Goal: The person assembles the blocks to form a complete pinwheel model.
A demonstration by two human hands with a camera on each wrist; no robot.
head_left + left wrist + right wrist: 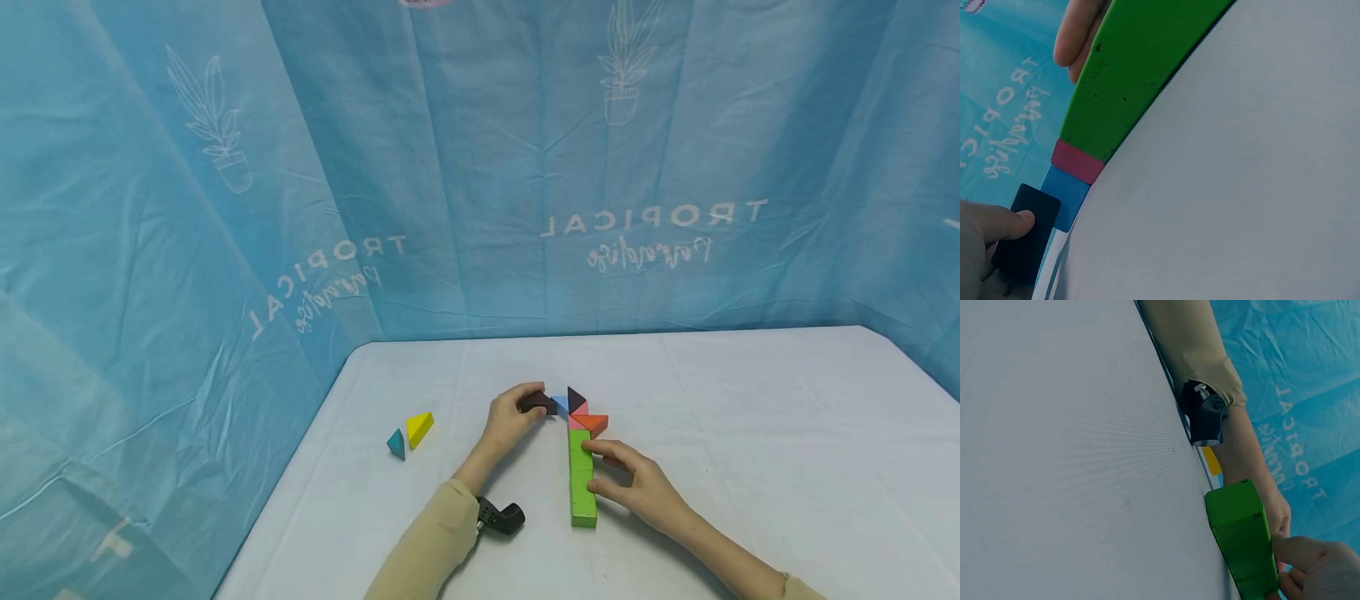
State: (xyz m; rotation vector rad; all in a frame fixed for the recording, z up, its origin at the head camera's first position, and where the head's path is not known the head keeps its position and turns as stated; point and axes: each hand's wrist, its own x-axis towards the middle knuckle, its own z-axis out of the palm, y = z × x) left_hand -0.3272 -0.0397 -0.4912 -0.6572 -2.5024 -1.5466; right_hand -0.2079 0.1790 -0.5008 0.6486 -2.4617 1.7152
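The left hand (510,423) pinched a dark block (542,405) between thumb and fingers, its end just beside the blue block (560,406). The right hand (639,489), thumb and fingers parted, touched the right side of the green blocks (582,479), lined up on the white desk (765,433).

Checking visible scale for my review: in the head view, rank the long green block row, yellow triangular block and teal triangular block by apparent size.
1. Long green block row
2. Yellow triangular block
3. Teal triangular block

Grn blks (582,493), wht tbl (765,433)
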